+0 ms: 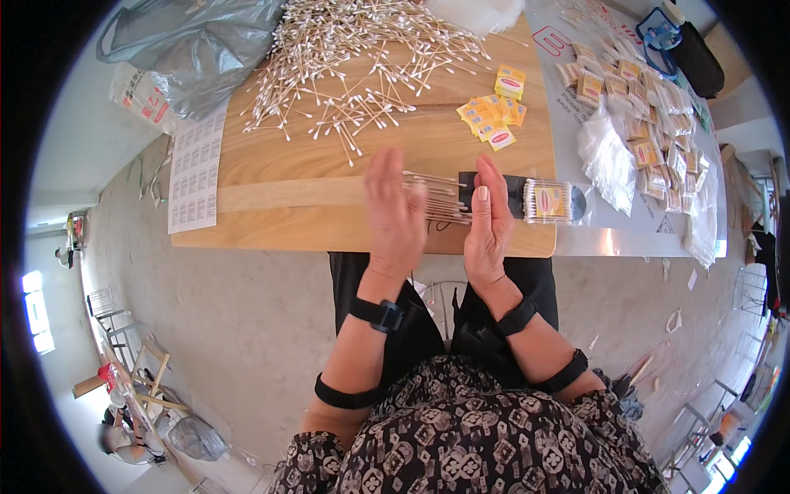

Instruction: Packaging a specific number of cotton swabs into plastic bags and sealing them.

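My left hand (393,216), smeared by motion, is held flat with its fingers stretched out at the left ends of a small bundle of cotton swabs (438,196). My right hand (489,224) stands on edge at their right ends, fingers straight and together, palm facing the bundle. Both hands are open, with the swabs lying between the palms. Whether either palm touches the tips cannot be made out. Behind my right hand runs a black strip (516,188). Just right of it lies a clear packet of swabs with a yellow card (547,201).
A large heap of loose swabs (354,58) covers the board's far side. Yellow cards (494,115) lie right of centre. A grey plastic bag (206,58) and a printed sheet (197,173) are left. Clear bags (607,156) and filled packets (658,140) lie right.
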Tool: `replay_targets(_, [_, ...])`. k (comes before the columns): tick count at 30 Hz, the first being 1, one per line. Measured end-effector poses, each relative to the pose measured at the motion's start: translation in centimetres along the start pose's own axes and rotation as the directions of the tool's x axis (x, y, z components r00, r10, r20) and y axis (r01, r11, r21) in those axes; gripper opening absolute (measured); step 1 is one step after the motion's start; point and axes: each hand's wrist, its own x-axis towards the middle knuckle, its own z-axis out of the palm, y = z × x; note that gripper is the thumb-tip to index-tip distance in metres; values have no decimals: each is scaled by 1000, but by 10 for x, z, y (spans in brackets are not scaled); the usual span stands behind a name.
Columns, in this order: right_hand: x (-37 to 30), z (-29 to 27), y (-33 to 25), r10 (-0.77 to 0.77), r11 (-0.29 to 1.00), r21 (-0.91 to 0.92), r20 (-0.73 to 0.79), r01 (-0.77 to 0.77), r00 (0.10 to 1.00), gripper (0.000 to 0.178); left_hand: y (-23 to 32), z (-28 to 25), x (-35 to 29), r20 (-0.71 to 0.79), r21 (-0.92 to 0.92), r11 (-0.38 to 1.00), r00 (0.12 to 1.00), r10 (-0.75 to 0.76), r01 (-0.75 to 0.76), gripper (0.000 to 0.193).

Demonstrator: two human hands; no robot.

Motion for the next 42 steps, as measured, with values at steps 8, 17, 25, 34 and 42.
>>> replay_targets(8, [8,7,-1,54,993,108,-25,-51,998,41,-21,-5,14,-28,-712,668,942,-333,216,48])
replay_targets(17, [12,10,-15,189,974,129,-26,-184,982,42,4,13,8,54,-809,529,929,-365,255,50])
replay_targets(25, [18,6,-8,247,937,262,-27,-232,969,47,15,25,7,12,-955,266,913,-408,131,58])
replay_targets(34, [22,-5,-8,341,816,499,-12,-290,940,55,3,-15,4,38,-420,908,999,12,5,68])
replay_targets(42, [20,-5,-15,350,832,458,2,-312,937,57,-3,-14,10,149,-226,974,987,60,-25,79])
